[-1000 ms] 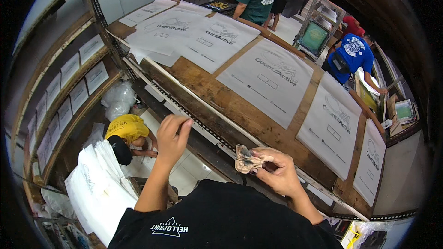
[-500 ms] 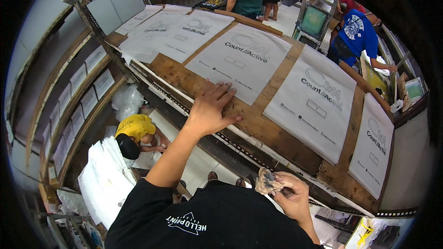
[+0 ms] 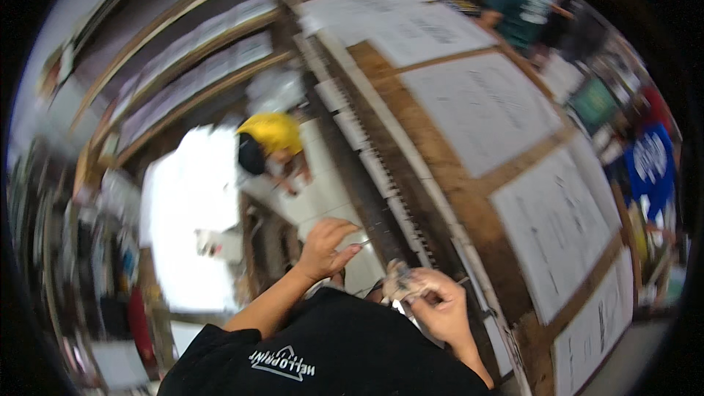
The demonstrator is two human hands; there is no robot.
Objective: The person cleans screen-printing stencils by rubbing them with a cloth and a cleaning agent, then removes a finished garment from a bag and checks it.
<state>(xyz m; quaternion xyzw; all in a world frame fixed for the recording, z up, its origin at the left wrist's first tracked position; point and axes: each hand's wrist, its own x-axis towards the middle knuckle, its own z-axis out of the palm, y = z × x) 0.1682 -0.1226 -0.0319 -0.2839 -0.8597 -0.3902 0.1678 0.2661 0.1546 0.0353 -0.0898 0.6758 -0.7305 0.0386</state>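
Observation:
A crumpled, dark-stained beige rag (image 3: 400, 282) is pinched between the thumb and fingers of my right hand (image 3: 444, 306), close in front of my body. My left hand (image 3: 326, 251) hangs in the air beside the table, fingers loosely bent and thumb apart, with nothing seen in it. To the right of both hands runs the long wooden table (image 3: 469, 209). Printed white sheets lie on it in a row, among them a middle sheet (image 3: 480, 114) and a nearer sheet (image 3: 554, 224). Motion blurs their print.
A person in a yellow shirt (image 3: 273, 132) crouches on the floor at left, beside a big stack of white sheets (image 3: 194, 213). Shelves (image 3: 191, 95) with more sheets line the left wall. Beyond the table are people in green (image 3: 524, 15) and blue (image 3: 651, 165) shirts.
My view has swung left, so the table now lies further right. My left hand has come off the table edge and moved back toward me. The rag stays in my right hand.

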